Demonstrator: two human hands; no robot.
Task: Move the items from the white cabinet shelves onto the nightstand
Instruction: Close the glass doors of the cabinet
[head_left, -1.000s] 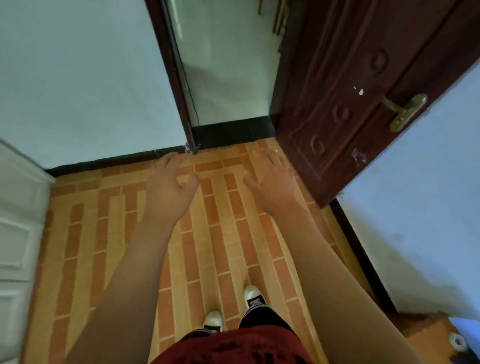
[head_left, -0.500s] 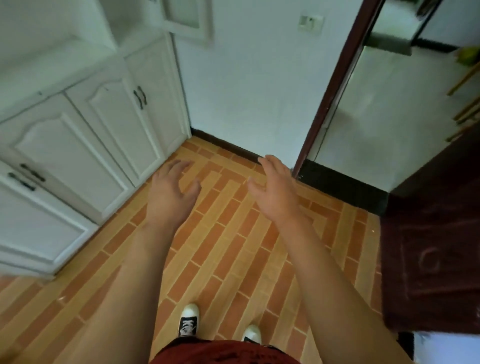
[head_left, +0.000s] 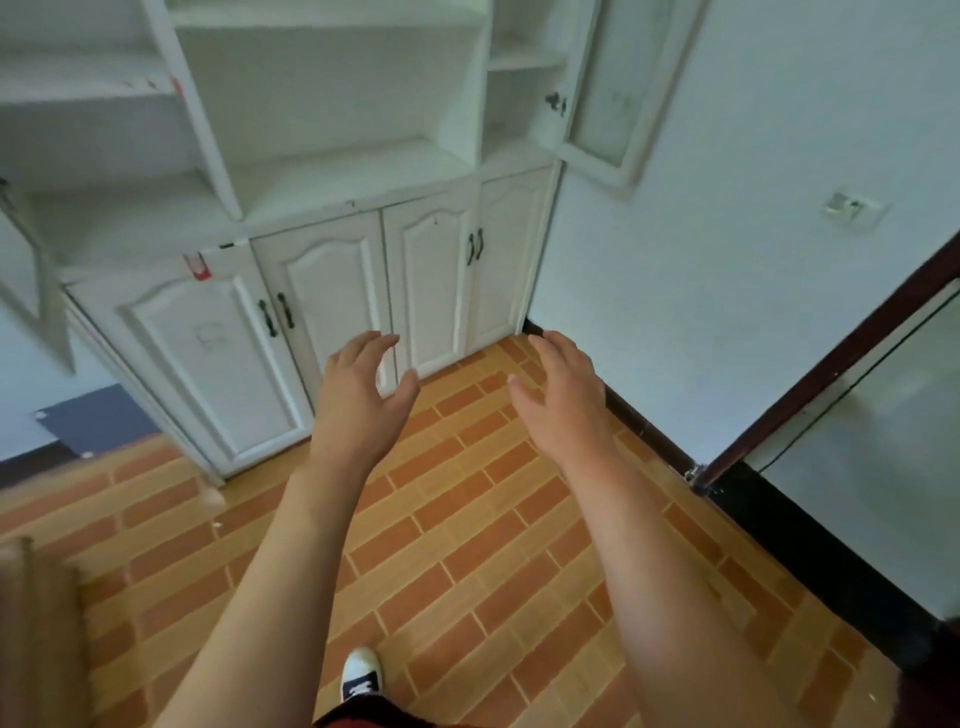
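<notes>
Both hands are held out in front of the person, and both are empty. The left hand (head_left: 363, 395) has its fingers loosely curled around nothing, thumb apart from the rest; the right hand (head_left: 563, 395) is flatter, fingers relaxed and pointing ahead. Neither touches anything; they hang in the air above the brick-patterned floor (head_left: 467, 545), just short of the lower doors (head_left: 322, 312) of the white cabinet (head_left: 343, 171).

Beyond the hands, the lower doors are closed, with dark handles at their meeting edges. Above them the open shelves (head_left: 337, 171) show plain white boards (a small red mark sits on the left shelf edge, and a red tag hangs on the leftmost lower door (head_left: 196, 266), but neither reads as an item to carry). A glass-fronted upper door (head_left: 615, 88) stands swung open at the right, and the narrow shelves behind it also look bare. No item to move can be seen on any shelf in view, and the nightstand is not clearly in view; a blurred wooden shape at the bottom left edge cannot be identified.

As a judgement: either the shelves have already been emptied and the task is near its end, or whatever remains lies on shelves outside the frame. With nothing in hand, the person seems to be facing the cabinet to check or reach for what is left.
</notes>
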